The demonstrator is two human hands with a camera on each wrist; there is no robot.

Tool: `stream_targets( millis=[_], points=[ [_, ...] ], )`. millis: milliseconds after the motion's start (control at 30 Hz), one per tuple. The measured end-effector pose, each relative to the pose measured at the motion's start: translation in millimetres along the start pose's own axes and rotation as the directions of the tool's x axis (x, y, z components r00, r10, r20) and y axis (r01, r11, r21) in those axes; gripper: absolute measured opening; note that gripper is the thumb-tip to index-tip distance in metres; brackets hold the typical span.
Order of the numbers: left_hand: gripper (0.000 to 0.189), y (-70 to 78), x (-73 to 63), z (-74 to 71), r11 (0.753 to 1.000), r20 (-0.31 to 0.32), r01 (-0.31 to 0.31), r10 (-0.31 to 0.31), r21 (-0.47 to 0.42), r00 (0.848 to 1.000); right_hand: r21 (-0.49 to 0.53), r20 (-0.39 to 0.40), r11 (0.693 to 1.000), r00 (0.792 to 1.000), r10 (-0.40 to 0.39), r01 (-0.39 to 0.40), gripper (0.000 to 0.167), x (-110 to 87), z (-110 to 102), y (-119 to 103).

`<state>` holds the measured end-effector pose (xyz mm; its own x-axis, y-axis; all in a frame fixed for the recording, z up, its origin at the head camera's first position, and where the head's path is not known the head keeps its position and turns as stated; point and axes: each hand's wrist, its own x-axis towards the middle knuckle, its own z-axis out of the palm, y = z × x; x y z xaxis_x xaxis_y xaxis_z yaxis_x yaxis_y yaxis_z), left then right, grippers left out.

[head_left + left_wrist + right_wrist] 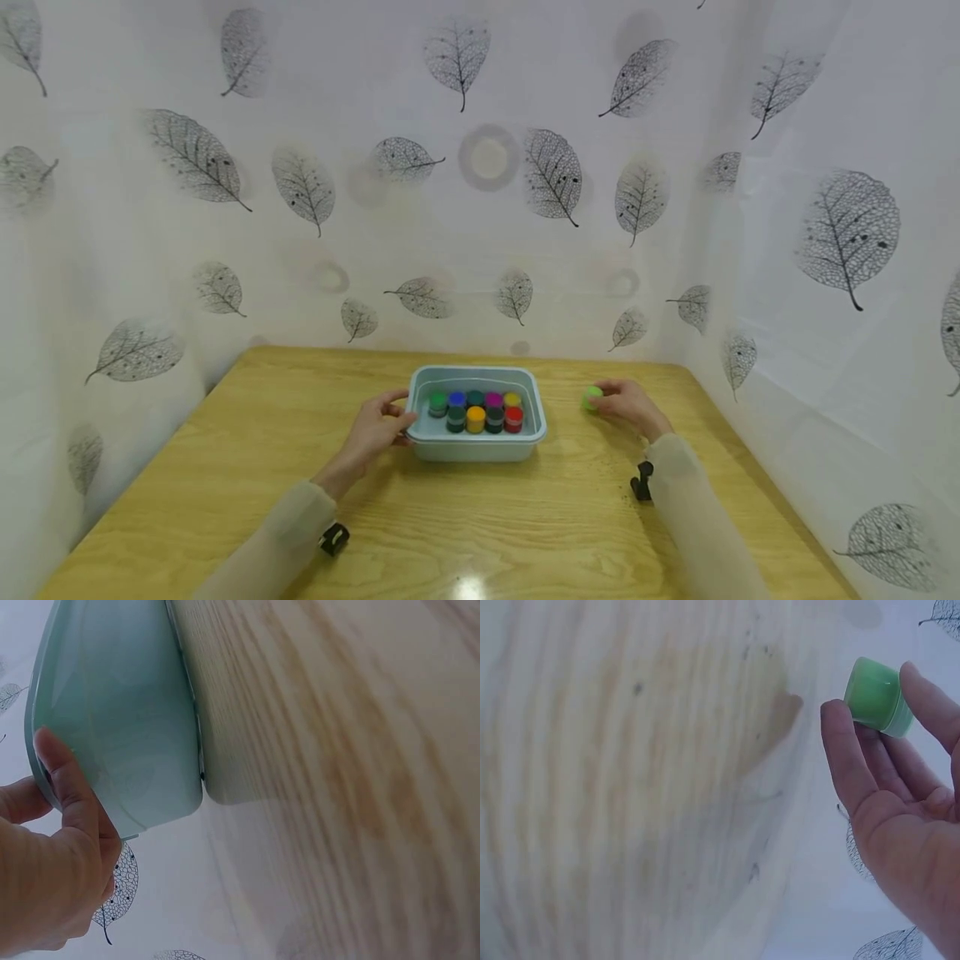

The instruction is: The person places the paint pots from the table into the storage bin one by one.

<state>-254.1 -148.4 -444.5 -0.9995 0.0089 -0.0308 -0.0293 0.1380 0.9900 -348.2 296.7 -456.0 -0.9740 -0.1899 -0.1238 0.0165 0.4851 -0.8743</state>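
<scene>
A pale blue-green plastic tub (476, 451) stands on the wooden table, with several small lidded paint pots (476, 419) in two rows inside it. My left hand (378, 423) grips the tub's left rim, thumb over the top and fingers under the lip, as the left wrist view shows. To the right of the tub, my right hand (628, 406) holds a light green paint pot (875, 696) between thumb and fingers. In the right wrist view the pot is tilted and its translucent wall shows green inside.
The wooden table (480, 517) reaches back to a white curtain (480, 250) printed with dark leaves, which also closes in both sides. Small dark specks dot the table near the right wrist. A black strap mount (641, 482) sits on the right wrist.
</scene>
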Motion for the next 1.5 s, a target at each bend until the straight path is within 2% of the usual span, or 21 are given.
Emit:
stream_targets(
  millis=[100, 400, 600, 833, 1100, 1267, 1500],
  points=[
    [0.05, 0.8, 1.8, 1.6, 1.0, 0.003, -0.005, 0.005, -0.004, 1.0, 0.063, 0.01, 0.998, 1.0, -0.004, 0.003, 0.053, 0.2, 3, -5],
    [0.051, 1.5, 3.1, 5.0, 1.0, 0.005, -0.01, 0.01, -0.008, 1.0, 0.135, 0.021, 0.991, 1.0, -0.022, 0.019, 0.056, 0.2, 13, -14],
    [0.05, 1.4, 3.0, 4.7, 1.0, 0.003, -0.012, 0.012, -0.014, 1.0, 0.22, -0.002, 0.975, 1.0, -0.014, 0.014, 0.055, 0.1, 26, -27],
    [0.05, 1.8, 2.8, 3.9, 1.0, 0.001, -0.011, 0.011, -0.016, 1.0, 0.305, -0.003, 0.951, 0.999, -0.043, 0.042, 0.057, -0.9, 40, -37],
    [0.05, 1.9, 1.2, 2.3, 1.0, 0.0, -0.014, 0.014, -0.01, 1.0, 0.358, -0.079, 0.924, 0.99, -0.115, 0.135, 0.056, 0.0, 57, -44],
    [0.051, 2.1, 0.7, 1.9, 1.0, -0.001, -0.011, 0.011, -0.013, 1.0, 0.415, -0.133, 0.891, 0.981, -0.14, 0.183, 0.043, -0.2, 67, -50],
    [0.05, -0.3, 0.2, 1.0, 1.0, -0.004, -0.006, 0.006, -0.016, 1.0, 0.365, -0.162, 0.904, 0.972, -0.173, 0.222, 0.041, -5.9, 88, -61]
  ],
)
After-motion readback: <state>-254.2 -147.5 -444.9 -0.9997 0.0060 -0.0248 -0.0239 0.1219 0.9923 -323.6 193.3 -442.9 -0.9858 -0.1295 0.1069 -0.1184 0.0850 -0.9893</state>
